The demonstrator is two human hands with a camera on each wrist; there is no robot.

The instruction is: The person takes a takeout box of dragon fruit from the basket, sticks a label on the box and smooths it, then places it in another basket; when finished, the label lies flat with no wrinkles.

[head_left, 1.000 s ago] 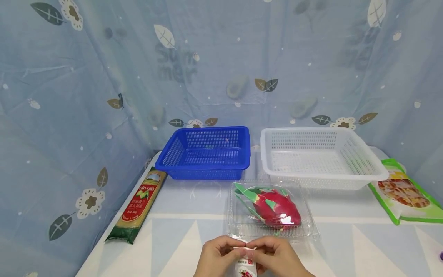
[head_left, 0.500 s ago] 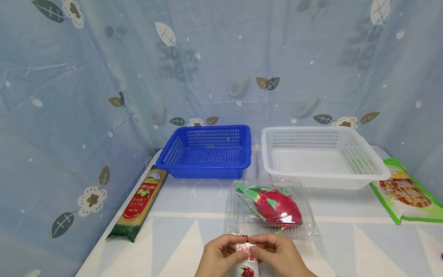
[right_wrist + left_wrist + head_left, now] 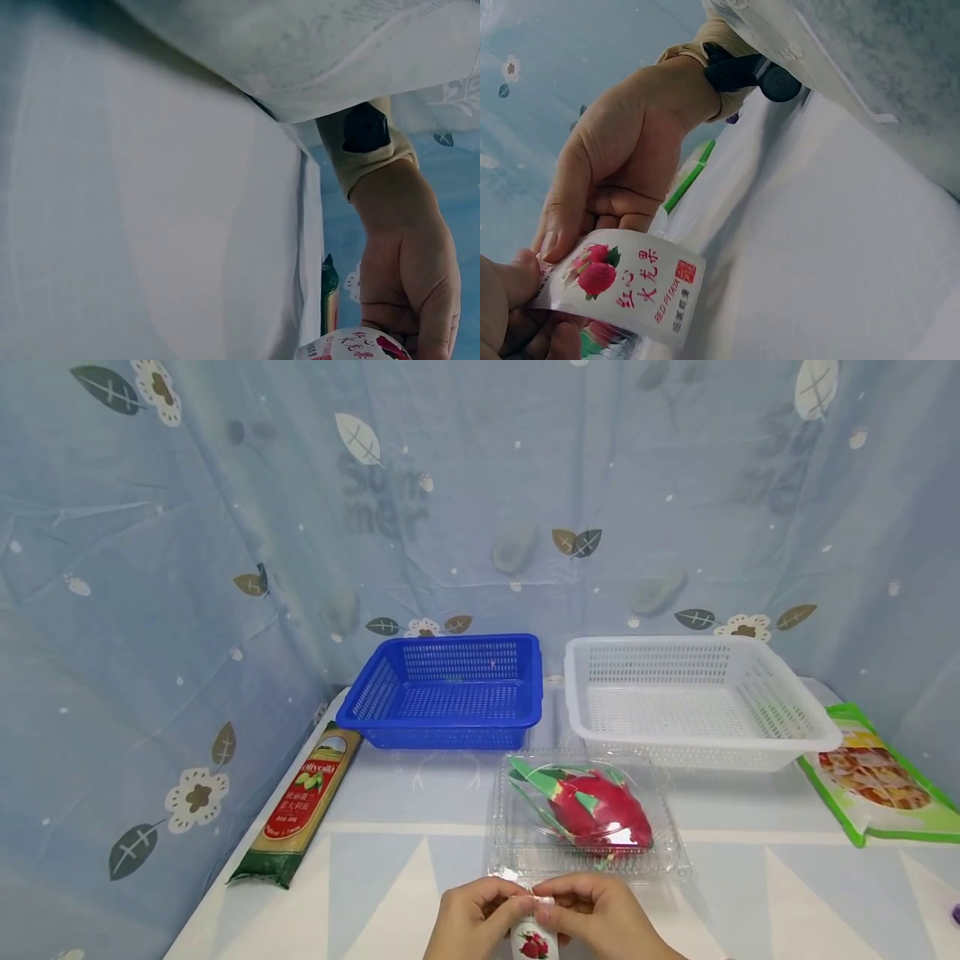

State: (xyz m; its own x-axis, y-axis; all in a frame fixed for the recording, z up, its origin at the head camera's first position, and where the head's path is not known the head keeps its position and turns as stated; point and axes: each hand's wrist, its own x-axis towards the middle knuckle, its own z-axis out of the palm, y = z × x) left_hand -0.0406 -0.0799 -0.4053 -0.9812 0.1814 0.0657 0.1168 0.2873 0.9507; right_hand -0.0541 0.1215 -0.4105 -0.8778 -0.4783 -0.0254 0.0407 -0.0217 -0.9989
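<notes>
Both hands meet at the front of the table, in the lower middle of the head view. My left hand (image 3: 474, 917) and right hand (image 3: 603, 917) pinch a white strip of stickers (image 3: 534, 945) printed with red dragon fruit. The left wrist view shows the strip's sticker (image 3: 649, 289) curving, with red writing and "RED PITAYA" on it. Just beyond the fingers lies a clear plastic clamshell box (image 3: 517, 858) with a dragon fruit (image 3: 603, 814) inside, its lid down. In the right wrist view only part of the sticker (image 3: 358, 346) shows, beside my left hand (image 3: 409, 262).
A blue basket (image 3: 442, 727) stands at the back, and a white basket (image 3: 675, 745) is to its right. A pasta packet (image 3: 303, 797) lies along the left table edge. Beside the white basket is a green and white food bag (image 3: 877, 777).
The sticker strip has shifted and bent between my fingers, so the fruit picture now sits closer to the thumbs. My hands stay in nearly the same place, and the box is still.
</notes>
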